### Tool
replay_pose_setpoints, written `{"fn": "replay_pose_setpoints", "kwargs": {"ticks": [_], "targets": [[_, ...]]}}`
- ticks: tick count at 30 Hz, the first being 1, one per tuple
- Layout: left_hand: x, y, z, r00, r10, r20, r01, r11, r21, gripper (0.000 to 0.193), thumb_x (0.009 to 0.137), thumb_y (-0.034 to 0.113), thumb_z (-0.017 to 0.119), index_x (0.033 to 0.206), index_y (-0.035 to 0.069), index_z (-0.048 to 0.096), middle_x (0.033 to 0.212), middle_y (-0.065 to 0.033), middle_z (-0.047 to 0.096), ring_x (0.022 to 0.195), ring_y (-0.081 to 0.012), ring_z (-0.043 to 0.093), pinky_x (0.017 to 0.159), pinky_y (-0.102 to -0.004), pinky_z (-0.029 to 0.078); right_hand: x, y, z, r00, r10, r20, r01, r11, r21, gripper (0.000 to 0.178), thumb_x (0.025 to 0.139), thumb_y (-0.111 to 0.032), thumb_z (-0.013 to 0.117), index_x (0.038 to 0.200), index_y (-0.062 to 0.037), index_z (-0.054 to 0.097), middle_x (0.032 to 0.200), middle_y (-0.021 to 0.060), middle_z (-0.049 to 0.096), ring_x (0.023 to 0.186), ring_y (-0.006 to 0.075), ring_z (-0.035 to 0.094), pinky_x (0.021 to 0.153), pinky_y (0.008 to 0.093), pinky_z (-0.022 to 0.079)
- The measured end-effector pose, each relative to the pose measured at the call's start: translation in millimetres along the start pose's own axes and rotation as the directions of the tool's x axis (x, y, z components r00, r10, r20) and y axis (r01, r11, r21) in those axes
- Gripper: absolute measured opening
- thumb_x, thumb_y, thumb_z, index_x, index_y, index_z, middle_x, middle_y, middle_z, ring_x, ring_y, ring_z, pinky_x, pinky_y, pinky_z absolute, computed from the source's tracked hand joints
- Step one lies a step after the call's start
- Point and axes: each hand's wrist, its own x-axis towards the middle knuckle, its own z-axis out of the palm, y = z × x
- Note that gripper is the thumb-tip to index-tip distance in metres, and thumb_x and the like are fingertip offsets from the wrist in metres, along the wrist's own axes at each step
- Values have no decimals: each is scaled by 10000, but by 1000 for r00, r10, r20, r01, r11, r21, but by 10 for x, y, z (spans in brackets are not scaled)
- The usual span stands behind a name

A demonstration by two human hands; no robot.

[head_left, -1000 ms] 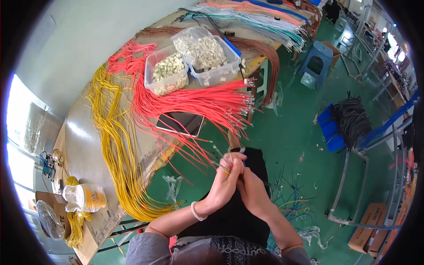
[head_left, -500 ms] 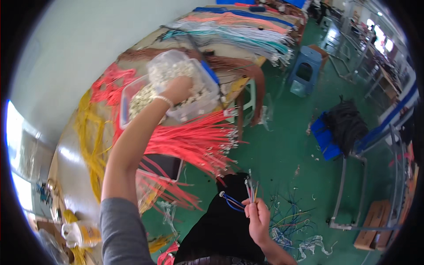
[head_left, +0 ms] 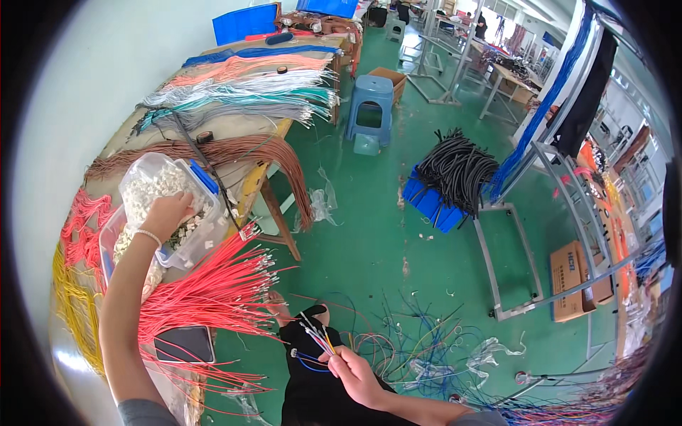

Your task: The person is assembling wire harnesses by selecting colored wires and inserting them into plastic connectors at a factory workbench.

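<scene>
Your left hand (head_left: 169, 215), at the left, fingers bent, in the right one of two clear tubs (head_left: 204, 246), among pale connectors (head_left: 190, 227); whether clamped on one, cannot be told. Your right hand (head_left: 353, 373), near and central, clamped on a bundle (head_left: 317, 336) of multicoloured wires, ends fanned toward the far left, well apart from the tubs. On your worktop (head_left: 241, 126), left: red wires (head_left: 213, 292) on the near side of the tubs, some across a phone (head_left: 186, 343); brown wires (head_left: 263, 150) on the far side; yellow wires (head_left: 77, 312) farthest left.
</scene>
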Motion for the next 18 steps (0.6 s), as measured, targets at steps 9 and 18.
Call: {"fn": "replay_pose_setpoints", "kwargs": {"ticks": [9,18], "targets": [[189,-307,227,735,-677,-14,274,317,-908,218,932,85,421,1053,3,582,768,-58,572,610,-142,541,530,-279,425,-141,-65,52,999,-3,-36,3,1000,5,202,993,-118,408,1031,20,550,715,-13,436,652,57,398,598,200,343],[224,-278,180,593,-706,386,242,-302,-922,321,832,-29,444,1114,-71,592,764,-15,515,507,-68,395,401,-201,302,-235,-32,94,998,-29,-53,29,1000,9,207,994,-118,406,1026,19,557,708,-9,445,644,58,407,591,198,335]]}}
